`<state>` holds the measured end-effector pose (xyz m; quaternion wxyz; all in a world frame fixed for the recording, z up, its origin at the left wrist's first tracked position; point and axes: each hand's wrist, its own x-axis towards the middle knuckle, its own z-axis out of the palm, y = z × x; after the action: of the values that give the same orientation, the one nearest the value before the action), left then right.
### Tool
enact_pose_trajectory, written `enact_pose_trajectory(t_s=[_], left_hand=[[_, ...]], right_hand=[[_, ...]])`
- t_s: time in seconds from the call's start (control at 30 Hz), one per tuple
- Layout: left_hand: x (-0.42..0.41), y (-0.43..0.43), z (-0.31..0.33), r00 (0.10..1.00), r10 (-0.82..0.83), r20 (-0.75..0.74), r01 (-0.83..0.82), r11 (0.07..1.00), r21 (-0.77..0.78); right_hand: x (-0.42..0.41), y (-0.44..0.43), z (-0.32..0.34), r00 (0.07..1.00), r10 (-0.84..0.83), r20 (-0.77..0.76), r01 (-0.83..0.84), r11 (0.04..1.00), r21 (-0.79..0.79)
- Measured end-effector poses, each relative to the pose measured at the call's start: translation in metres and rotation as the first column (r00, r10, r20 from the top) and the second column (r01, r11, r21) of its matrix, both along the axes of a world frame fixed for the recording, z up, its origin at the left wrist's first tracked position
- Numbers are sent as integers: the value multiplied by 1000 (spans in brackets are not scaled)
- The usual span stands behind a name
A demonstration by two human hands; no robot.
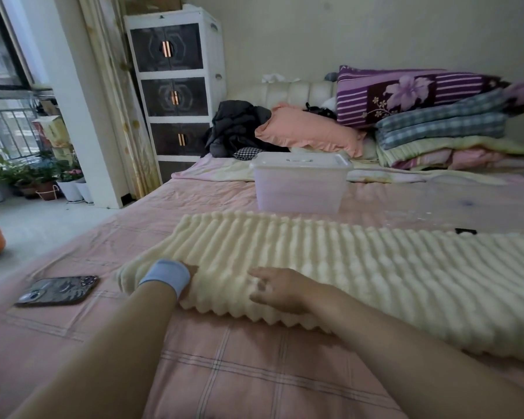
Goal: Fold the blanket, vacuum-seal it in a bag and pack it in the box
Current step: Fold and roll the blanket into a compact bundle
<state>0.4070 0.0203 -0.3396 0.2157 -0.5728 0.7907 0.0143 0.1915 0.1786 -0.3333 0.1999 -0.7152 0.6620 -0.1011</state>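
1. The cream ribbed blanket (330,267) lies as a long strip across the bed (224,373), running from just in front of the person out to the right edge of the view. The folding step is under way; sealing and packing are not yet begun.
2. The left hand (190,271), in a blue wristband, is sunk into the strip's left end. Its fingers are buried in the pile, so I cannot tell whether they grip the end or only press on it.
3. The right hand (280,290) rests flat on top near the front edge, fingers loose and holding nothing.
4. To fold well: pin the strip with the right hand and carry the left end over to the right. Match the long edges so that the ribs line up, then smooth out trapped air before the next fold.
5. The lidded clear storage box (300,189) stands just beyond the far edge of the blanket.
6. A phone (56,290) lies near the bed's left side, apart from the blanket end.
7. A small black object (465,231) lies at the far edge on the right; keep the fold from sweeping it.
8. Open sheet in front gives room to work.
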Motion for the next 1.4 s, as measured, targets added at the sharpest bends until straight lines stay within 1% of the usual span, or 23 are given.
enact_pose_trajectory(t_s=[0.07, 0.17, 0.23, 0.3, 0.4, 0.47, 0.53, 0.6, 0.67, 0.7, 0.77, 0.83, 0.87, 0.9, 0.97, 1.07, 1.13, 1.17, 1.2, 1.27, 1.3, 1.33, 1.4], left_hand=[[-29, 9, 11, 999, -19, 30, 21, 997, -74], [-95, 53, 43, 972, -235, 9, 232, 955, -187], [-146, 92, 56, 925, -363, -110, 333, 917, -219], [-194, 132, 56, 860, -454, -231, 419, 889, -187], [-252, 178, 42, 766, -564, -307, 541, 824, -165], [-275, 204, 32, 755, -572, -319, 564, 816, -128], [-289, 226, 18, 781, -539, -316, 546, 835, -72], [-294, 241, 2, 825, -513, -237, 527, 850, -4], [-295, 249, -8, 855, -486, -180, 498, 867, 27], [-298, 255, -8, 865, -469, -181, 481, 877, 25], [-305, 260, 0, 880, -438, -184, 445, 895, 1], [-323, 264, 10, 902, -411, -132, 411, 911, -30], [-334, 267, 14, 906, -409, -110, 404, 913, -62], [-345, 271, 17, 898, -428, -104, 417, 902, -109], [-369, 282, 21, 848, -511, -139, 482, 854, -197], [-415, 309, 19, 750, -600, -279, 556, 799, -227], [-448, 327, 14, 670, -649, -360, 622, 756, -204], [-465, 334, 10, 637, -662, -394, 646, 738, -196], [-492, 343, 6, 602, -677, -423, 674, 715, -186], [-513, 349, 1, 574, -685, -449, 686, 701, -192], [-521, 352, -4, 572, -688, -447, 687, 699, -196], [-527, 354, -12, 583, -694, -422, 694, 696, -186], [-534, 354, -34, 615, -707, -348, 706, 691, -156]], right_hand=[[-35, 16, 10, 993, -94, -75, 89, 994, -65], [-98, 48, 15, 924, -269, -271, 242, 961, -130], [-138, 76, 8, 852, -381, -360, 354, 924, -142], [-168, 110, -4, 778, -443, -446, 419, 894, -156], [-201, 161, -17, 664, -554, -502, 530, 823, -207], [-225, 191, -24, 626, -616, -478, 630, 761, -157], [-246, 219, -32, 656, -633, -413, 677, 734, -50], [-258, 237, -40, 715, -597, -364, 646, 763, 18], [-259, 244, -40, 753, -552, -359, 596, 803, 15], [-260, 248, -37, 771, -538, -339, 572, 820, 0], [-266, 254, -29, 789, -552, -269, 542, 832, -118], [-281, 265, -23, 747, -626, -225, 568, 776, -273], [-291, 271, -22, 707, -665, -240, 585, 741, -331], [-302, 276, -23, 663, -700, -266, 604, 710, -363], [-325, 291, -32, 610, -734, -299, 662, 679, -316], [-352, 317, -46, 677, -685, -270, 690, 718, -90], [-363, 326, -47, 706, -690, -161, 691, 721, -58], [-368, 329, -48, 698, -711, -85, 703, 703, -106], [-381, 334, -51, 670, -742, 13, 732, 658, -176], [-389, 338, -53, 626, -757, 188, 758, 534, -374], [-394, 340, -55, 599, -779, 187, 753, 468, -463], [-400, 343, -58, 544, -828, 135, 749, 407, -523], [-411, 349, -61, 360, -931, 56, 814, 284, -507]])
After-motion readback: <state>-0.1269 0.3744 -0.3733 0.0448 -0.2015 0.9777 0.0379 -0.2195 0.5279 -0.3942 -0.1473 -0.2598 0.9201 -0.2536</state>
